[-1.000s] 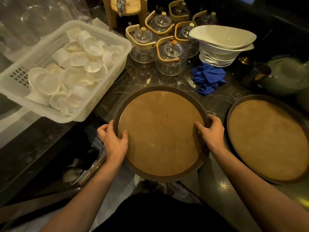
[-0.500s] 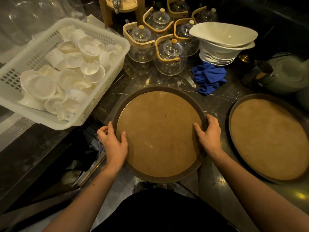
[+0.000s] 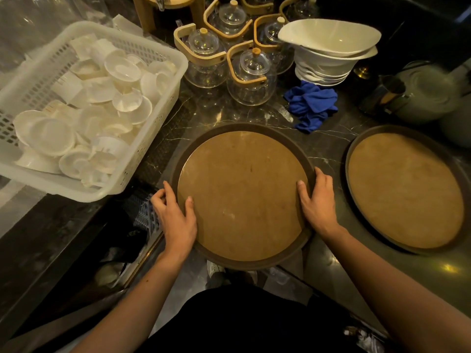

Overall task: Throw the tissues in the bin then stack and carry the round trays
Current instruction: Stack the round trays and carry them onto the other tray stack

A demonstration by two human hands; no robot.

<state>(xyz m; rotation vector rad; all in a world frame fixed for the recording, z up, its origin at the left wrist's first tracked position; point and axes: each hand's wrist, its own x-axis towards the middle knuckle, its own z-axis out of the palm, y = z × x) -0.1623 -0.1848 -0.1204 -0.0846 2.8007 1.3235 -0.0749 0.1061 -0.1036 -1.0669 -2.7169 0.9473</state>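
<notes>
A round tray (image 3: pixel 242 197) with a dark rim and tan inner surface lies in front of me, its near part overhanging the edge of the dark marble counter (image 3: pixel 328 146). My left hand (image 3: pixel 177 220) grips its left rim, thumb on the tan surface. My right hand (image 3: pixel 317 200) grips its right rim the same way. A second round tray (image 3: pixel 405 189) of the same kind lies flat on the counter to the right, apart from the first. No tissues are in sight.
A white plastic basket (image 3: pixel 150 149) full of small white dishes stands at left. Several glass teapots (image 3: pixel 251 75) with wooden handles, stacked white bowls (image 3: pixel 328 47), a blue cloth (image 3: pixel 312 103) and a grey-green pot (image 3: pixel 428 95) crowd the back. Floor and clutter show below left.
Both hands stay on the tray's rim. The tray has hardly moved on the counter; the view has shifted slightly.
</notes>
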